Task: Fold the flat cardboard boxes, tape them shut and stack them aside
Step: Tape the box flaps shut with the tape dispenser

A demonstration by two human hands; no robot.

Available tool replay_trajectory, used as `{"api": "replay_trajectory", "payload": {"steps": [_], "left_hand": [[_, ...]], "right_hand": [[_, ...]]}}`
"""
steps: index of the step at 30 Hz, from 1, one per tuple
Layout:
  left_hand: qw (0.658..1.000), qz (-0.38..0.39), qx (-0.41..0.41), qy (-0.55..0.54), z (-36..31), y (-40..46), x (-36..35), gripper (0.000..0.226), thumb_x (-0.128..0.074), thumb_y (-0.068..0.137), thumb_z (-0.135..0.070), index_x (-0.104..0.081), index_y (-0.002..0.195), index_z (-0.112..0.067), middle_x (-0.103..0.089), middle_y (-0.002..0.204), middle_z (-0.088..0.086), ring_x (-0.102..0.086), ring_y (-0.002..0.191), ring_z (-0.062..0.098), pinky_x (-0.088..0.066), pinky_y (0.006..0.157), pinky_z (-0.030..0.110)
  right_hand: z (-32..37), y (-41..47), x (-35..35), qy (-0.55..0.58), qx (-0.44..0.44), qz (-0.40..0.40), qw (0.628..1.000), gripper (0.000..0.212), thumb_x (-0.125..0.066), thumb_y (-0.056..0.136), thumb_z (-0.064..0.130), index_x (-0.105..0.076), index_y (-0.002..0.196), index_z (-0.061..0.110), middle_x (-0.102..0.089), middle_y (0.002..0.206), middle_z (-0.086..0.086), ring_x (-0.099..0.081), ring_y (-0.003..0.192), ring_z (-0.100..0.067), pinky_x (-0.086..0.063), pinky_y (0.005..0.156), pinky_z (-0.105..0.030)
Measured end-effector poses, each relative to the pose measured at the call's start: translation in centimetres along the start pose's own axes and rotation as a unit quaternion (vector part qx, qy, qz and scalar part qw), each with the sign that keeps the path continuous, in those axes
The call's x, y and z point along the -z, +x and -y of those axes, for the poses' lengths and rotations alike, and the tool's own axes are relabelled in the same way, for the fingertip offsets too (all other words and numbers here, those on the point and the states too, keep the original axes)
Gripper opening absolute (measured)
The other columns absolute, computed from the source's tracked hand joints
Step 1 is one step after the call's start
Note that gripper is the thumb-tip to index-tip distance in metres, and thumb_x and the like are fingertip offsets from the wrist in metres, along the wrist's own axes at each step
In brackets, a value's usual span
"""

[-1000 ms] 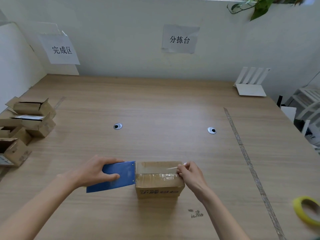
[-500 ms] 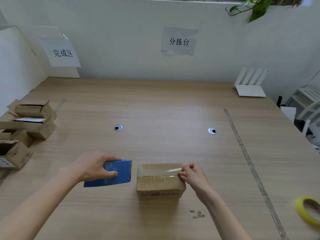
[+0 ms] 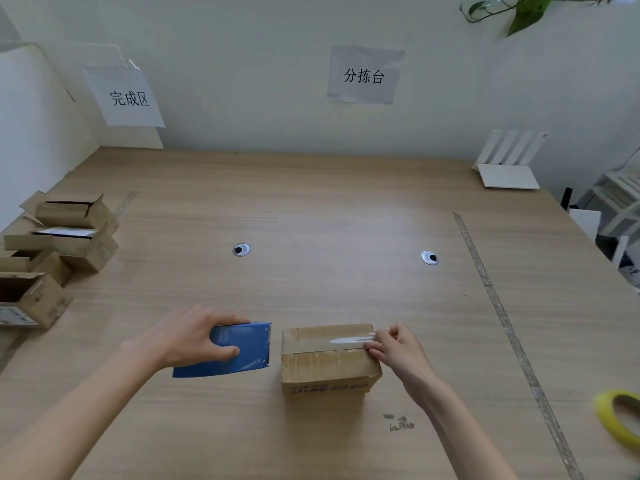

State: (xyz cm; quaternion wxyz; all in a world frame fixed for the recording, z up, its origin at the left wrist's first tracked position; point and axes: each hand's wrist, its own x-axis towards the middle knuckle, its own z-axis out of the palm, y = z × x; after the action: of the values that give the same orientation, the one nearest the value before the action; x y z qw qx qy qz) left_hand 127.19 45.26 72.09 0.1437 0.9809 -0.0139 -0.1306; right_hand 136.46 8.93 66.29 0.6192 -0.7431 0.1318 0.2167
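Two bare forearms enter from the bottom edge of the head view, one from the lower left corner and one from the lower middle. No sleeve, cuff or glove covers either arm as far as the frame shows them. The left hand (image 3: 187, 339) carries no ring, watch or band at the wrist. The right hand (image 3: 398, 351) is likewise unadorned, its wrist plain. The fingers (image 3: 375, 348) are slim with short nails and no visible polish. Nothing else of the person shows in the frame
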Motion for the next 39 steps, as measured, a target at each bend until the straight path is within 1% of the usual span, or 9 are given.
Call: {"api": "replay_trajectory", "payload": {"steps": [5, 9, 13, 18, 22, 24, 34, 36, 39], "left_hand": [[1.0, -0.013, -0.007, -0.022, -0.4, -1.2, 0.1, 0.051, -0.056, 0.072, -0.065, -0.04, 0.117, -0.081, -0.056, 0.1, -0.046, -0.054, 0.088, -0.014, -0.042, 0.059, 0.013], [0.999, -0.028, 0.002, -0.03, -0.2, -2.0, 0.4, 0.053, -0.057, 0.072, -0.061, -0.04, 0.118, -0.081, -0.057, 0.1, -0.046, -0.055, 0.089, -0.013, -0.044, 0.059, 0.014], [0.999, -0.022, 0.015, -0.042, 0.5, -2.9, 0.4, 0.055, -0.058, 0.072, -0.062, -0.041, 0.122, -0.078, -0.06, 0.099, -0.042, -0.059, 0.086, -0.01, -0.053, 0.065, 0.022], [0.998, 0.003, 0.024, -0.064, -0.2, -2.8, -0.1, 0.052, -0.059, 0.073, -0.06, -0.045, 0.12, -0.075, -0.062, 0.103, -0.039, -0.06, 0.089, -0.008, -0.056, 0.073, 0.027], [0.998, 0.007, 0.029, -0.061, -0.6, -2.3, -0.8, 0.052, -0.059, 0.074, -0.059, -0.048, 0.123, -0.07, -0.063, 0.104, -0.036, -0.06, 0.091, -0.006, -0.055, 0.077, 0.028], [0.997, 0.007, 0.032, -0.063, -0.6, -2.1, -1.0, 0.052, -0.059, 0.074, -0.059, -0.049, 0.124, -0.069, -0.063, 0.104, -0.037, -0.059, 0.091, -0.007, -0.055, 0.077, 0.027], [0.998, 0.009, 0.033, -0.055, -1.1, -1.9, -1.8, 0.052, -0.056, 0.072, -0.062, -0.045, 0.121, -0.074, -0.063, 0.099, -0.035, -0.06, 0.085, -0.005, -0.053, 0.069, 0.023], [0.998, 0.01, 0.034, -0.059, -1.2, -1.9, -1.9, 0.051, -0.056, 0.072, -0.061, -0.045, 0.121, -0.074, -0.062, 0.098, -0.037, -0.06, 0.083, -0.006, -0.051, 0.067, 0.021], [0.997, 0.005, 0.044, -0.064, -1.1, -1.8, -2.0, 0.052, -0.057, 0.071, -0.062, -0.047, 0.121, -0.073, -0.062, 0.099, -0.037, -0.06, 0.084, -0.007, -0.051, 0.068, 0.021]], "right_hand": [[0.5, -0.1, 0.2, 0.008, 0.001, 0.009, 1.0, 0.017, -0.05, 0.099, 0.021, -0.056, 0.097, 0.005, -0.068, 0.109, -0.011, -0.075, 0.097, -0.013, -0.06, 0.091, -0.031], [1.1, -0.5, 0.0, -0.002, 0.002, 0.023, 1.0, 0.013, -0.052, 0.095, 0.023, -0.055, 0.091, 0.011, -0.065, 0.097, -0.002, -0.07, 0.109, -0.026, -0.054, 0.103, -0.046], [1.4, -0.8, -0.1, -0.016, 0.007, 0.035, 0.999, 0.015, -0.053, 0.096, 0.027, -0.056, 0.092, 0.013, -0.066, 0.105, -0.005, -0.074, 0.101, -0.015, -0.056, 0.101, -0.043], [1.0, -0.8, -0.1, -0.038, 0.023, 0.013, 0.999, 0.017, -0.055, 0.095, 0.027, -0.056, 0.092, 0.01, -0.073, 0.101, -0.004, -0.073, 0.102, -0.023, -0.054, 0.102, -0.05], [0.9, -0.7, 0.0, -0.016, 0.017, 0.011, 1.0, 0.015, -0.057, 0.098, 0.021, -0.053, 0.087, 0.012, -0.071, 0.108, -0.008, -0.075, 0.094, -0.011, -0.06, 0.089, -0.032], [0.9, -0.6, 0.1, -0.018, 0.019, 0.011, 1.0, 0.015, -0.057, 0.098, 0.021, -0.052, 0.087, 0.012, -0.07, 0.109, -0.008, -0.076, 0.094, -0.011, -0.06, 0.088, -0.03], [0.4, -0.8, 0.3, -0.035, 0.027, -0.009, 0.999, 0.013, -0.06, 0.094, 0.012, -0.053, 0.084, 0.01, -0.069, 0.111, -0.012, -0.077, 0.09, -0.017, -0.06, 0.094, -0.041], [0.5, -1.0, 0.4, -0.049, 0.025, -0.013, 0.998, 0.01, -0.059, 0.093, 0.011, -0.055, 0.085, 0.009, -0.072, 0.105, -0.008, -0.077, 0.086, -0.015, -0.06, 0.093, -0.042], [0.6, -1.2, 0.4, -0.115, 0.035, -0.058, 0.991, 0.004, -0.063, 0.088, 0.013, -0.06, 0.086, 0.011, -0.076, 0.083, 0.001, -0.076, 0.076, -0.01, -0.06, 0.089, -0.045]]}}
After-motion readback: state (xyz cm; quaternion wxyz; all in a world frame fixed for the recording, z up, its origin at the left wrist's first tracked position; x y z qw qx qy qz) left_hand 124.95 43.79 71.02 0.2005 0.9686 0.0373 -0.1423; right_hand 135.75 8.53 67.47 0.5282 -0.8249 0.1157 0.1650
